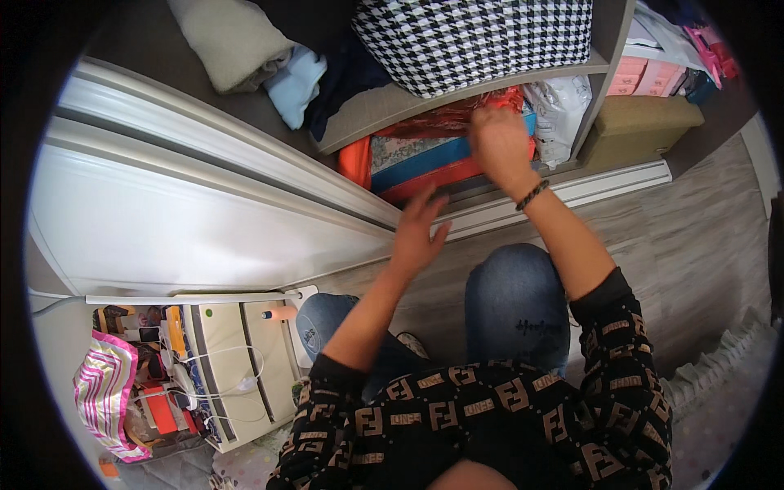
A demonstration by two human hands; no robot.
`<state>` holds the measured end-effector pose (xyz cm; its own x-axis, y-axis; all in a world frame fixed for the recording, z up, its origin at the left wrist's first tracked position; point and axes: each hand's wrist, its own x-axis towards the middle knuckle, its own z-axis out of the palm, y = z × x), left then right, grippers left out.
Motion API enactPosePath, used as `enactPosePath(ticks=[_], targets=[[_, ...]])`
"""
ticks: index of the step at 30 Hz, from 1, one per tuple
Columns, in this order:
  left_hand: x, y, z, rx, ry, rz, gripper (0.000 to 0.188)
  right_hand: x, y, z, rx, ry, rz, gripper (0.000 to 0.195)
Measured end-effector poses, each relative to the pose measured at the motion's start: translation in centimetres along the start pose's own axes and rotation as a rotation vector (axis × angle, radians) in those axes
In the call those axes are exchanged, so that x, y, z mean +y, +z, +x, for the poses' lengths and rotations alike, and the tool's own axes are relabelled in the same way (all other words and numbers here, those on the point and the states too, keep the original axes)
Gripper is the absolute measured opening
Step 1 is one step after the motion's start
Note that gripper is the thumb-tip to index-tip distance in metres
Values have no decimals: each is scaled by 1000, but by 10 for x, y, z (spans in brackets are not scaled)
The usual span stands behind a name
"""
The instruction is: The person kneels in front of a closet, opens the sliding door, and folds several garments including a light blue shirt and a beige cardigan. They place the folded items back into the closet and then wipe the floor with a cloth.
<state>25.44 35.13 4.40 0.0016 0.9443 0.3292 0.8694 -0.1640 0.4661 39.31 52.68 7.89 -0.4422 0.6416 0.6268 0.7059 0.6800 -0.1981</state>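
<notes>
In a low wardrobe compartment, shiny red plastic wrapping (429, 119) covers part of a flat stack. A grey patterned piece (401, 150) and a blue band (422, 162) show in the stack, with a red edge below. My right hand (502, 147), a dark beaded bracelet on its wrist, is curled in front of the red plastic; its fingertips are hidden, so any hold is unclear. My left hand (419, 229) hovers near the compartment's front edge, slightly blurred, fingers apart and holding nothing. A white plastic package (558, 116) stands to the right of the stack.
Above, a houndstooth bag (484, 43) rests on the shelf (355, 119). White sliding doors (202, 214) border the left. An olive box (643, 122) sits at right. Beside my knee stands a cream drawer unit (229, 367) with cables on it.
</notes>
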Motion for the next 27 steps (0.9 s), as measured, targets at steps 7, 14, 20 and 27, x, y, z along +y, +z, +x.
enactPosePath(ticks=[7,14,20,27], targets=[[-14,4,-84,-147,-253,-100,26,-104,30,13,-133,-527,407,32],[-12,15,-80,-138,-282,-128,22,-142,64,35,-193,-570,289,24],[-11,31,-78,-133,-221,-187,19,-136,66,33,-102,-625,249,23],[-1,18,-73,-191,-245,-116,18,-122,49,25,-238,-512,526,27]])
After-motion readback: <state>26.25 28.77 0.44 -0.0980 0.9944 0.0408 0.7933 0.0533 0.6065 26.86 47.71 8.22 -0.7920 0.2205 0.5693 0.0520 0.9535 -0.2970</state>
